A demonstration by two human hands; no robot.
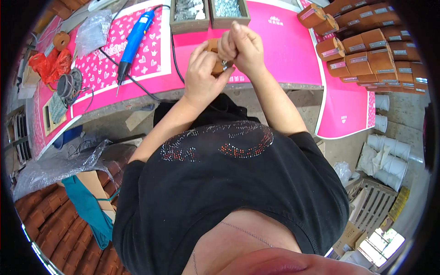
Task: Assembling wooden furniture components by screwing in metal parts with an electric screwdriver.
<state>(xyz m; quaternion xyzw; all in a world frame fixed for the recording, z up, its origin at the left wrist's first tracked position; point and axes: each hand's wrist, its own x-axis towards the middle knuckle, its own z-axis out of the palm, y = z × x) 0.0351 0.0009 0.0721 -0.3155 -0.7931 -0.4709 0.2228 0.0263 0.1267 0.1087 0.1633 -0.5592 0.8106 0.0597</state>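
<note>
My left hand (201, 71) is closed around a small orange-brown piece (212, 46) that looks like wood, held above the pink-covered table. A shiny bit of metal (224, 64) shows at the piece's lower side, between my two hands. My right hand (243, 48) is curled against the same piece from the right, its thumb pointing up and its fingers folded. Whatever those fingers pinch is hidden. Most of the brown piece is covered by my hands.
A blue electric screwdriver (136, 39) with a black cord lies to the left. Two trays, one holding pale metal parts (190, 9) and the other small silvery hardware (227, 8), stand beyond my hands. Stacked brown blocks (373, 57) with metal plates fill the right. A red plastic bag (52, 64) sits far left.
</note>
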